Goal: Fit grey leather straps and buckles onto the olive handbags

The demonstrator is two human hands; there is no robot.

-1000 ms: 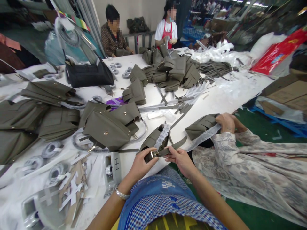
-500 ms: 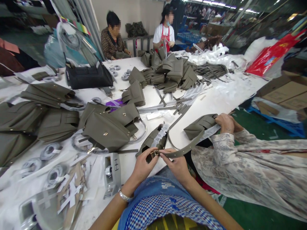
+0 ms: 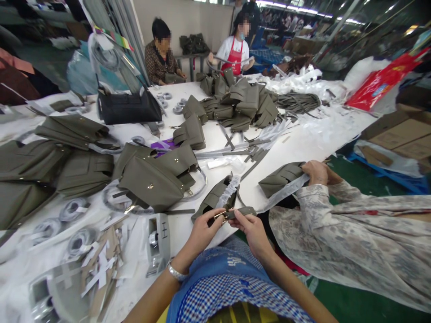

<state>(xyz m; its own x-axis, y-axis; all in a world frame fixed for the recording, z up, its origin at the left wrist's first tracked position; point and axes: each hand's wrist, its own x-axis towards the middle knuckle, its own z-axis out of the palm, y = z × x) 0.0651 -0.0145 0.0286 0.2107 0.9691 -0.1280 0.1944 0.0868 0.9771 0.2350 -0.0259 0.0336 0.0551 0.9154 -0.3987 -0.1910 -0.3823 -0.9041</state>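
My left hand point(image 3: 204, 232) pinches a gold-coloured metal buckle point(image 3: 220, 214) at the near edge of the table. Close beside it, the fingers of my right hand point(image 3: 252, 231) are closed on an olive-green strap point(image 3: 247, 210), whose one end meets the buckle. Just beyond my hands lies a small olive handbag point(image 3: 213, 199), with crinkled white wrapping point(image 3: 230, 190) across its top. My fingers partly hide where strap and buckle meet.
At my right, a co-worker's hands point(image 3: 316, 172) hold another olive bag point(image 3: 281, 178). A tape dispenser point(image 3: 155, 244), tape rolls and paper scraps lie left. Olive bags point(image 3: 151, 181) and a black bag point(image 3: 129, 107) stand beyond. Two people sit across the table.
The strap that stretched long to the right of the buckle now shows only a short piece by my right hand, which has shifted slightly right. Across the table, a person has raised a strap.
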